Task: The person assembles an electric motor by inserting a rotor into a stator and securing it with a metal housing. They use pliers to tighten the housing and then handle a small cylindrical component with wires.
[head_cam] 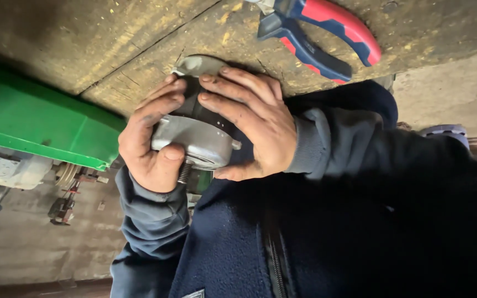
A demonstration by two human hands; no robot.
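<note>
Nearby, pliers (pixel 327 38), green casing (pixel 40 121), worn bench (pixel 111 44)

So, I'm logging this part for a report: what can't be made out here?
All in the head view:
1. Grey metal part: its front is covered by the left hand and right hand.
2. Threaded stud: most of it is hidden behind the left thumb.
3. Pliers: the jaws are cut off by the top edge.

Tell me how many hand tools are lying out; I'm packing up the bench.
1: a pair of red-and-blue-handled pliers on the worn wooden bench, beyond both hands gripping a grey metal part. Others may lie out of frame.
</note>
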